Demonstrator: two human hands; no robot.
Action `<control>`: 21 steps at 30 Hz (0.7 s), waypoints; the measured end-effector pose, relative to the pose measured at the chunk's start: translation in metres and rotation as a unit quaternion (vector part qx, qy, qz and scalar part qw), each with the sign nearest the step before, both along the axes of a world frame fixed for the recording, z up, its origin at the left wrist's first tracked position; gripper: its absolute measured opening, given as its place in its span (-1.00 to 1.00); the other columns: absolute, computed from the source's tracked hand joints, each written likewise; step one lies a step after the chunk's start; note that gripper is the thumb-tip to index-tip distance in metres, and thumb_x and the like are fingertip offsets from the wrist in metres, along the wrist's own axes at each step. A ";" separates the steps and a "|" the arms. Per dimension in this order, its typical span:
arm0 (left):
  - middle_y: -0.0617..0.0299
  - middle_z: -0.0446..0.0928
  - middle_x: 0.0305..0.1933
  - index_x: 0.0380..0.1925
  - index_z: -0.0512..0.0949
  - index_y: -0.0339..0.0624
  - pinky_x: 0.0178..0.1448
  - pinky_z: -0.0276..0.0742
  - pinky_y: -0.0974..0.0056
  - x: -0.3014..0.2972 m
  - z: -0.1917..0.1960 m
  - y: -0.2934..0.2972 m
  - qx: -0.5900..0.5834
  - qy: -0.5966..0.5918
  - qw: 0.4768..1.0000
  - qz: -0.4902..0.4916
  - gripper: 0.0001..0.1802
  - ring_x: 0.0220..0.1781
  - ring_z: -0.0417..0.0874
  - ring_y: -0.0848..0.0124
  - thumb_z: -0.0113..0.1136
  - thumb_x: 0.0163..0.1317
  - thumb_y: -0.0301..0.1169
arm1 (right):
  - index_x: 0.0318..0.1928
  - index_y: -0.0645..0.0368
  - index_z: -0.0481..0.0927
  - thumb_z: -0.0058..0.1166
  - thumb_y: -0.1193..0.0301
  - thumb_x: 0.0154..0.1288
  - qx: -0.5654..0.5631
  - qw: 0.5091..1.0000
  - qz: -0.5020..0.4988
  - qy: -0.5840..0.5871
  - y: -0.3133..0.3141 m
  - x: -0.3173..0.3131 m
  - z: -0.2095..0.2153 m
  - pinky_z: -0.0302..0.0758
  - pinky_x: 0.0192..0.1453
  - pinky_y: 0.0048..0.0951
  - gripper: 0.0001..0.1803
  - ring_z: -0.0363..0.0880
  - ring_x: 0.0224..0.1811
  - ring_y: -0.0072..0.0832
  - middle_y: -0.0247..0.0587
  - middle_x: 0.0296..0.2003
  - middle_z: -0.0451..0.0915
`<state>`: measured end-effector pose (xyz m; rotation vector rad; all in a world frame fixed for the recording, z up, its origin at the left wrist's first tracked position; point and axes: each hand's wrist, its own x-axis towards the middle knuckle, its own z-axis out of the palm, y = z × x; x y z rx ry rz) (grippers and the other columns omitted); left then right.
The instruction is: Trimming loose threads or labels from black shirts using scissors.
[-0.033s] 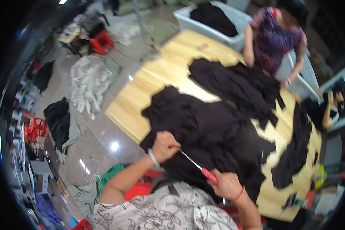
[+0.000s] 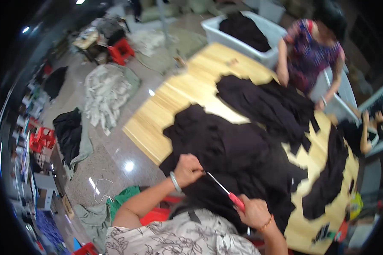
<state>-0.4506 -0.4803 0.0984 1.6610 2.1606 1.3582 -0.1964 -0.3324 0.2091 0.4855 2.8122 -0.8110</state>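
My right hand [image 2: 254, 211] is closed around the red handle of a slim tool [image 2: 219, 182] with a long, thin metal shaft; its exact kind is unclear. The shaft slants up and left, its tip meeting the fingertips of my left hand [image 2: 189, 170]. Those fingers are pinched together, and whatever they hold is too small to make out. Both hands are above the near-left part of a heap of black cloth [image 2: 230, 144] on a pale wooden table [image 2: 153, 123]. A second black cloth pile [image 2: 266, 102] lies farther back, near a co-worker's hands.
Across the table stands a co-worker [image 2: 308, 59] beside a white tub [image 2: 215, 32] holding black cloth. More black cloth [image 2: 327, 174] lies along the table's right side. On the floor at left are whitish cloth [image 2: 104, 95], dark cloth [image 2: 68, 131] and a red stool [image 2: 121, 51].
The whole view has shifted slightly, so the table and cloth appear a little lower and farther right. My hands keep nearly the same pose on the tool.
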 end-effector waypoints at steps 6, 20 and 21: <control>0.23 0.59 -0.48 -0.54 0.60 -0.15 -0.14 0.40 0.24 0.008 -0.006 0.009 -0.040 -0.039 0.998 -0.022 -0.88 -0.33 0.60 0.27 0.30 -0.15 -0.42 | -0.16 0.10 0.48 0.10 0.27 0.16 0.005 0.994 0.028 -0.108 0.001 0.000 0.005 0.54 -0.32 -0.16 -0.72 0.62 -0.42 -0.08 -0.02 -0.47 0.61; 0.21 0.60 -0.49 -0.38 0.61 -0.29 -0.31 0.43 0.45 0.000 0.061 0.039 -0.034 -0.318 0.946 -0.055 -0.90 -0.44 0.56 0.56 0.23 0.09 -0.51 | -0.08 0.05 0.49 -0.01 0.32 0.26 -0.103 0.989 -0.104 0.028 -0.003 0.016 -0.034 0.47 -0.21 -0.08 -0.77 0.56 -0.23 0.02 0.05 -0.29 0.58; 0.23 0.57 -0.50 -0.39 0.60 -0.29 -0.32 0.40 0.44 0.001 0.068 0.044 -0.007 -0.294 0.953 -0.072 -0.90 -0.46 0.52 0.55 0.24 0.08 -0.51 | -0.08 0.05 0.50 -0.02 0.33 0.26 -0.108 0.988 -0.102 0.046 -0.004 0.012 -0.037 0.47 -0.20 -0.09 -0.76 0.55 -0.23 0.02 0.02 -0.28 0.58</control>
